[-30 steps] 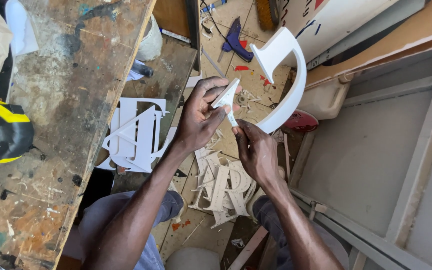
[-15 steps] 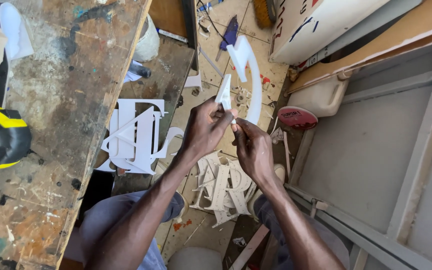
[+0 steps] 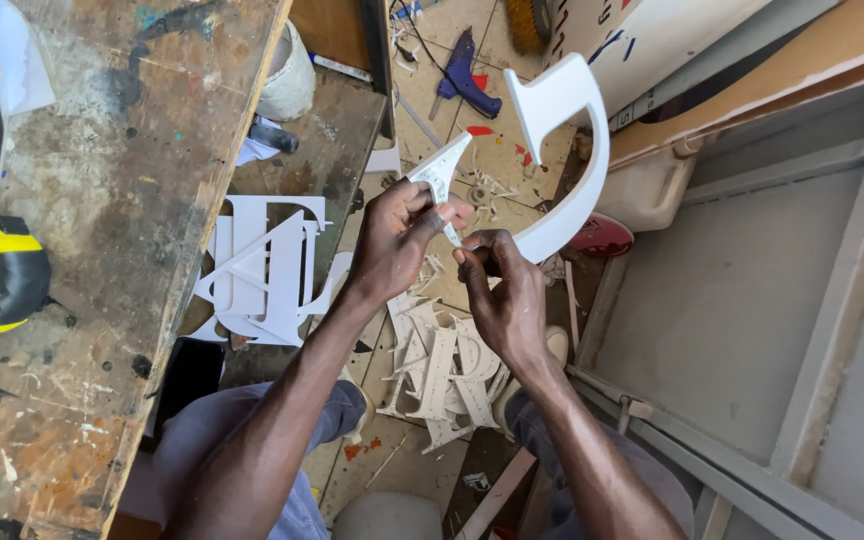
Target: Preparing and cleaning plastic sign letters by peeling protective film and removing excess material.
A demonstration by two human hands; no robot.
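— What have the hands got?
— The left hand pinches a small white pointed plastic offcut, tip aimed far-right. The right hand, fingers closed, grips the near end of a curved white plastic letter piece.
— Its long axis?
— It arcs up and away, above the littered floor, right of the stained wooden workbench.

White curved letter (glue gun blue).

Blue glue gun — worn workbench
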